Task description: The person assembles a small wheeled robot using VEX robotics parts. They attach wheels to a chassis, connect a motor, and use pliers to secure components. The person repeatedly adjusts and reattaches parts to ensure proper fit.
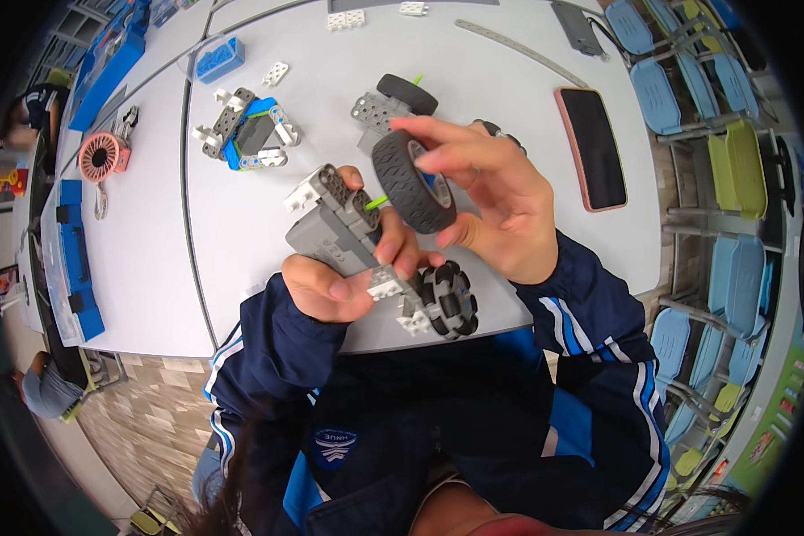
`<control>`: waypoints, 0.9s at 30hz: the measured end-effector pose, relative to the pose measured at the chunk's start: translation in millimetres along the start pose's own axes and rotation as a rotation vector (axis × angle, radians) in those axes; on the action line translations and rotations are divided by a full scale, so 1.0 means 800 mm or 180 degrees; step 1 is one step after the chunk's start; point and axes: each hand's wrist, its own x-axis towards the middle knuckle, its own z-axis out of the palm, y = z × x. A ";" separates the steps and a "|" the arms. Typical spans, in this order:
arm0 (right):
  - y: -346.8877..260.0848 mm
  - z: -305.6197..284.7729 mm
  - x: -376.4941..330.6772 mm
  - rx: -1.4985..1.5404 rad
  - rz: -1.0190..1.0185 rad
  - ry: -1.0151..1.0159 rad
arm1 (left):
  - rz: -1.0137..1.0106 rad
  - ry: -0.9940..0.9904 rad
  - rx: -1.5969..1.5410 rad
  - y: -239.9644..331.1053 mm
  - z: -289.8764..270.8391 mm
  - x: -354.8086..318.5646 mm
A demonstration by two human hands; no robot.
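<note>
My left hand (326,290) grips a grey motor-and-beam assembly (329,243) with white connectors, tilted above the table's near edge. At its lower end sits an omni wheel (449,299) with black rollers. A thin green axle (378,203) sticks out of the assembly toward my right hand. My right hand (509,201) holds a black treaded wheel (404,183) by its rim, between thumb and fingers. The wheel is close to the axle's end; whether they touch I cannot tell. Behind it lies another grey assembly (380,112) with a black wheel and a green axle, partly hidden.
A white, grey and blue frame (257,134) stands on the white table (161,232). Around it are a small blue parts tray (219,59), a pink fan (104,159), a metal ruler (518,52) and a phone (591,152). Chairs (741,165) line the right.
</note>
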 end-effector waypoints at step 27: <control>-0.006 0.018 -0.006 -0.1172 0.0060 0.0189 | -0.0331 0.0867 0.1006 -0.003 -0.030 -0.011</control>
